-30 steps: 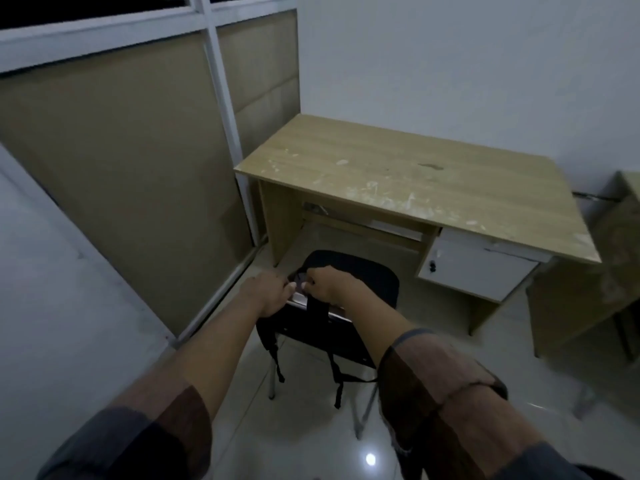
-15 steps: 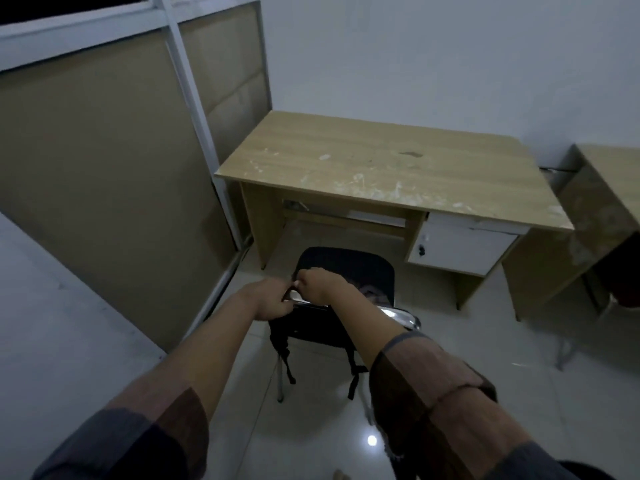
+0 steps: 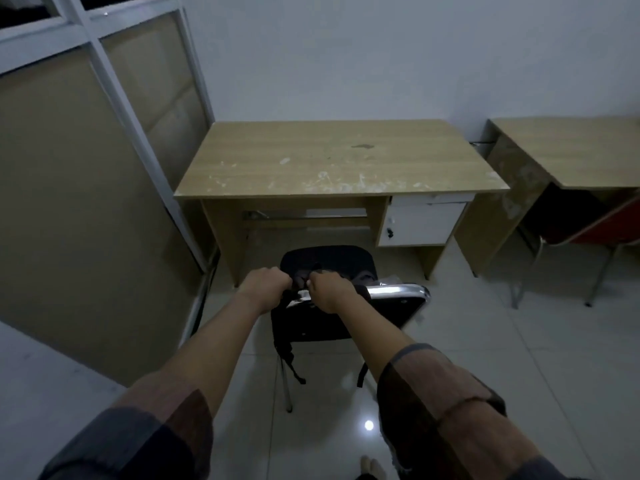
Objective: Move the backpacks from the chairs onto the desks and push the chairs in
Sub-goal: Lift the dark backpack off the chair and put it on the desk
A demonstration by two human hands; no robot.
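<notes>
A black chair (image 3: 329, 259) with a chrome back rail (image 3: 394, 292) stands on the floor in front of a wooden desk (image 3: 329, 161), pulled out from it. A black backpack (image 3: 311, 327) hangs over the chair's back on my side, and its straps dangle toward the floor. My left hand (image 3: 266, 287) and my right hand (image 3: 329, 292) are side by side at the top of the chair back. Both are clenched on the bunched dark top of the backpack. The desk top is bare.
A second wooden desk (image 3: 571, 150) stands at the right with a red chair (image 3: 609, 225) in front of it; something dark sits on that chair. A partition wall (image 3: 86, 202) runs along the left. The desk has a white drawer (image 3: 419, 223).
My hands stay clenched at the same spot on the chair back. The view has swung so the desk sits square ahead, and the second desk and red chair have come into view.
</notes>
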